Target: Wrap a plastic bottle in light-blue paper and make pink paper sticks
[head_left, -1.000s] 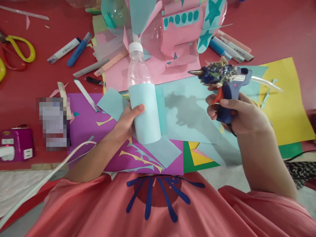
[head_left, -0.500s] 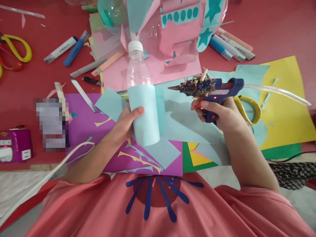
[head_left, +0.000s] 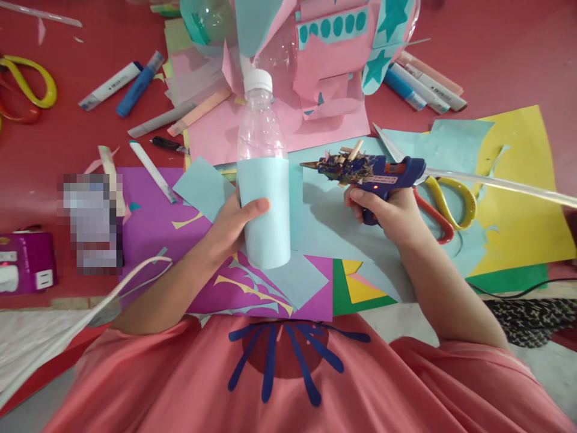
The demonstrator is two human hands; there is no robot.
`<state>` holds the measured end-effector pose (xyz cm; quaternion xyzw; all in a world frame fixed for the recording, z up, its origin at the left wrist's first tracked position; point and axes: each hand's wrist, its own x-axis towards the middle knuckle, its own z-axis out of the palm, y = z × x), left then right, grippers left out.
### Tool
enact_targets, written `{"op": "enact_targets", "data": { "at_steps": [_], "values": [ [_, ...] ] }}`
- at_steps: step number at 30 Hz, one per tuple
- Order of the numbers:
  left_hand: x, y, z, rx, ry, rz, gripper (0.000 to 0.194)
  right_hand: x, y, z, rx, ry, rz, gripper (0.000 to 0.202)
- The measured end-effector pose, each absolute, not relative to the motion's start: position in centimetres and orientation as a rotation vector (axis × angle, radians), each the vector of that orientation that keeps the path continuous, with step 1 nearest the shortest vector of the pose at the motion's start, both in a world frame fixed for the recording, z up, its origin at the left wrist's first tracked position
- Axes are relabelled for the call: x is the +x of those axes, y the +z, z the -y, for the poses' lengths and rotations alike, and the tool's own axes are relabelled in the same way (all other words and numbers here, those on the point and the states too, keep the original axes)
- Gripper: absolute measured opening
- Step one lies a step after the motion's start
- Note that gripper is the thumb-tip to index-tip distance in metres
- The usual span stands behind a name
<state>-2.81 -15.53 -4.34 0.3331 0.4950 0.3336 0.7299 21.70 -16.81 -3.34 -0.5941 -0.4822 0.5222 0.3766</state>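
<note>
A clear plastic bottle (head_left: 261, 129) with a white cap stands nearly upright in the view, its lower part wrapped in light blue paper (head_left: 269, 240). My left hand (head_left: 238, 219) is closed around that wrapped part from the left, thumb across the front. In my right hand (head_left: 385, 213) is a dark blue hot glue gun (head_left: 406, 171), its body crusted with debris and a small red light lit. The nozzle points left, close to the bottle's right edge, with a small gap visible. A long clear glue stick (head_left: 496, 181) sticks out of its back.
Scissors (head_left: 469, 204) lie partly behind my right hand on light blue and yellow paper (head_left: 536, 180). Pink paper pieces (head_left: 333, 66) and markers (head_left: 424, 87) lie at the back. A purple sheet (head_left: 153, 240), paper scraps, a craft knife (head_left: 166, 144) and a blurred phone (head_left: 92, 222) are on the left.
The glue gun has moved left and slightly down, its nozzle now nearer the bottle. The bottle has shifted a little to the right. More of the scissors shows behind my right hand.
</note>
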Motion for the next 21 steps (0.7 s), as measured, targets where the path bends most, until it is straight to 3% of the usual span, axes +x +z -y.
{"op": "enact_targets", "data": {
  "at_steps": [21],
  "values": [
    [-2.76, -3.97, 15.71, 0.740, 0.714, -1.103, 0.071, 21.49, -3.69, 16.71, -1.609, 1.309, 1.187, 0.020]
  ]
}}
